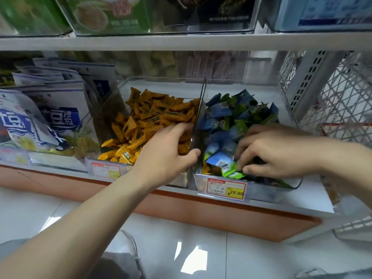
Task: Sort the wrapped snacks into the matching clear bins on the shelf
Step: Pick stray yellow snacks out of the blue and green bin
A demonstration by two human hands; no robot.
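Note:
Two clear bins sit side by side on the lower shelf. The left bin (161,82) holds orange wrapped snacks (153,113). The right bin (271,191) holds blue and green wrapped snacks (231,113), plus a few orange ones (207,169) at its front left corner. My left hand (167,152) lies over the orange pile, fingers bent down into it, with the thumb against the clear wall (201,101) between the bins. Whatever is under its palm is hidden. My right hand (277,152) is in the right bin, with thumb and curled fingers pinching a blue-green snack (225,164).
Blue-and-white pouches (60,109) fill the section left of the bins. Boxed goods (104,15) stand on the shelf above, which overhangs the bins. A white wire basket (342,97) is at the right. A price tag (226,189) hangs on the right bin's front. Tiled floor (181,238) lies below.

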